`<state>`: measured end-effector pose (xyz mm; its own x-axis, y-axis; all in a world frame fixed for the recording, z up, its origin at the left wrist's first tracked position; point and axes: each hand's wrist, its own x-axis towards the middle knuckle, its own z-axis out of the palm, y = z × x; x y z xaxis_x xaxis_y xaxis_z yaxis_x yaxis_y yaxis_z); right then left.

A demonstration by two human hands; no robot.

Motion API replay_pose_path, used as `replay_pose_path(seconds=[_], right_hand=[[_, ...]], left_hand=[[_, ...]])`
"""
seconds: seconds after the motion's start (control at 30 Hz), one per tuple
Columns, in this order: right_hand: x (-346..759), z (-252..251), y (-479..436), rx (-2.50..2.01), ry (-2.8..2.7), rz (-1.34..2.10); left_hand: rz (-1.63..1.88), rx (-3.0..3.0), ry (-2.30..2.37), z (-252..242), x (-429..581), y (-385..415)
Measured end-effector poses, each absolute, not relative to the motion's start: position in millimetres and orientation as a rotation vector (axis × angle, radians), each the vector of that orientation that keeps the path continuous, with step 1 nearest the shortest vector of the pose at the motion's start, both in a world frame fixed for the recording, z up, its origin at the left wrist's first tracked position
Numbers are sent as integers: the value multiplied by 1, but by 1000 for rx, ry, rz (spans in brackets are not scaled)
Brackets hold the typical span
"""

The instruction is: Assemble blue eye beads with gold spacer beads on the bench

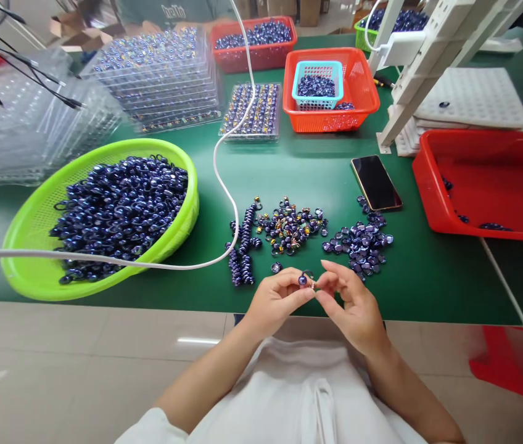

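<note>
A: Well, where are the two hands?

B: Together at the near edge of the green-topped worktable [289,166]. The left hand [276,298] pinches a small glossy dark-blue bead [304,279] between its thumb and forefinger tips. The right hand [351,302] meets it from three o'clock, with thumb and forefinger closed on the bead's side and the other fingers loosely curled.

A: Anything else in that pinch?

B: A pale speck at the right fingertips, too small to tell.

A: And around the hands?

B: At twelve o'clock, near them, three heaps lie on the table: short columns of stacked dark-blue beads [242,246], a mixed heap of blue and gold-flecked beads [289,225], and a flat heap of purple discs [361,240]. At one o'clock lies a black smartphone [376,182]. At ten o'clock sits a round lime-green plastic basket [34,277] heaped with dark-blue beads, and a white cable [224,185] runs across its front. At two o'clock there's a red plastic tray [497,179].

A: Farther back?

B: At twelve o'clock, an orange plastic basket [367,74] with a small turquoise basket [317,64] inside it. At eleven, stacked clear plastic trays [164,86] filled with beads.
</note>
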<state>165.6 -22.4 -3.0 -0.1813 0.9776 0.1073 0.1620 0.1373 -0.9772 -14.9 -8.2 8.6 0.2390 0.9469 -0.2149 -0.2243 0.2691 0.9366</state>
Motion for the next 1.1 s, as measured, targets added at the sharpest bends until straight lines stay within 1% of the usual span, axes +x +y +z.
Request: replay_pose_path(seconds=[0.1, 0.17, 0.23, 0.37, 0.5, 0.77, 0.87, 1.03, 1.1], right_hand=[[177, 3, -19, -1028, -1874, 899], [181, 7, -15, -948, -2021, 857], [183, 9, -12, -884, -2083, 902], [185, 9, -10, -818, -2061, 1011], [188, 6, -13, -810, -2071, 1025], [182, 6, -18, -776, -2146, 796], [180, 4, -19, -826, -2156, 784], [183, -1, -20, -960, -2008, 861], [183, -2, -19, -984, -1958, 887]], left_hand=[[740, 869, 909, 16, -23, -3], [587, 861, 828, 17, -28, -1], [490, 889, 777, 17, -32, 1], [376, 975, 778, 16, -35, 2], [330, 956, 801, 18, -34, 2], [227, 977, 878, 21, -33, -4], [258, 1187, 993, 27, -35, -9], [632, 1912, 1447, 21, -52, -7], [701, 2156, 1537, 12, -60, -1]])
